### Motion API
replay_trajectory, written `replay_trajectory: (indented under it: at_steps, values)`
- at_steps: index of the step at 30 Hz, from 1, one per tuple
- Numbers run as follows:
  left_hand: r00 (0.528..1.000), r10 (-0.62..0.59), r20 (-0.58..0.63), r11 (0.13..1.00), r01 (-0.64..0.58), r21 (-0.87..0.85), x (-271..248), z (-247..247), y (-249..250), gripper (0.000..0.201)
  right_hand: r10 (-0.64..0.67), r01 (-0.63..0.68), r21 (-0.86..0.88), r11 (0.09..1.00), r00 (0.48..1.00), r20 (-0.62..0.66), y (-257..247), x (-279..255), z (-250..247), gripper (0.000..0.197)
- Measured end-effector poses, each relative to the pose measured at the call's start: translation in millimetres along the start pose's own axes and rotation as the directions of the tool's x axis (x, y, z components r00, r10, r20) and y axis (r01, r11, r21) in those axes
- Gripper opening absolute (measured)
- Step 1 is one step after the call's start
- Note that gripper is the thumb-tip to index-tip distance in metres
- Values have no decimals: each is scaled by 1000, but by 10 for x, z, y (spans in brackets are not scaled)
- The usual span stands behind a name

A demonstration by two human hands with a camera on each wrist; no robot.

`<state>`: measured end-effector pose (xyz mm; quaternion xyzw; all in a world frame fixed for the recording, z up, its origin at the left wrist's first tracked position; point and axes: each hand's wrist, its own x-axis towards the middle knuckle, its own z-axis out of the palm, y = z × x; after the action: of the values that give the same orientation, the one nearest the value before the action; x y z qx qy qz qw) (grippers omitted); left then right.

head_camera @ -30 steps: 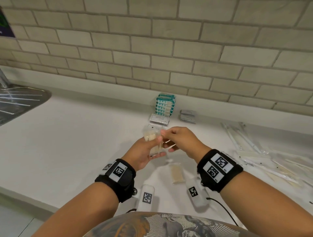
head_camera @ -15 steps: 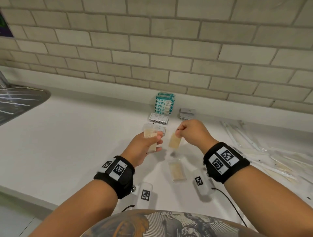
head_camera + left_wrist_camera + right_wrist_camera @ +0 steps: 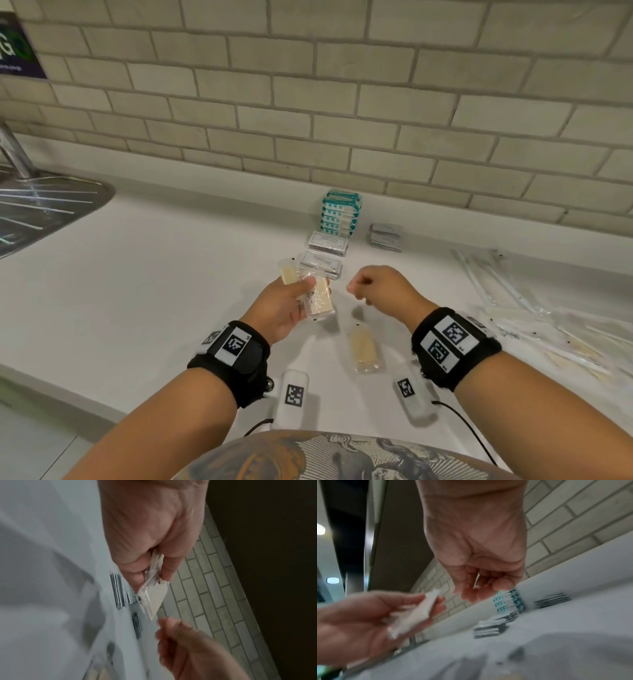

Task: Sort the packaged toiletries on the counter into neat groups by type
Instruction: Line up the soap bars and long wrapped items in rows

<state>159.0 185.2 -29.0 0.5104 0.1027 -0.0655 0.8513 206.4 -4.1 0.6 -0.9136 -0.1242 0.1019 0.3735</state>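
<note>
My left hand point(image 3: 308, 287) grips a small fan of cream packets in clear wrap point(image 3: 320, 298) above the white counter point(image 3: 137, 291); the left wrist view shows the packets point(image 3: 154, 596) pinched between thumb and fingers. Just to its right hovers my right hand point(image 3: 370, 287), fingers loosely curled and holding nothing; the right wrist view shows the same of this hand point(image 3: 484, 588). One more cream packet point(image 3: 363, 349) lies on the counter below the hands. By the wall stand a teal stack point(image 3: 340, 214), two piles of white sachets point(image 3: 327, 241) and grey sachets point(image 3: 385, 236).
Long clear-wrapped sticks point(image 3: 513, 301) lie scattered at the right. A steel sink drainer point(image 3: 41, 209) is at the far left. Two white tagged devices point(image 3: 293, 394) with cables lie near the counter's front edge. A brick wall backs the counter.
The right hand carried a cream packet to the left hand and let it go; the packet now sits with the others in the left hand. The right hand has drawn back empty.
</note>
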Motion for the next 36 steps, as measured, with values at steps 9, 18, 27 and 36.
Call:
replay_trajectory:
  at_steps: [9,18,27,36]
  values:
    - [993,48,111,999,-51,20,36,248,13,49,-40,49,147,988,997,-63,-319,-100,141,26]
    - [990,122,66,951,-136,277,22,162,50,19,51,-60,554,830,998,32,-219,-64,-89,18]
    - [986,142,86,891,-165,423,-1,190,19,15,-114,56,-487,871,990,-89,-239,-20,-278,19]
    - [995,-31,97,999,33,-21,-24,93,30,28,142,-27,-486,873,969,201,263,28,51,23]
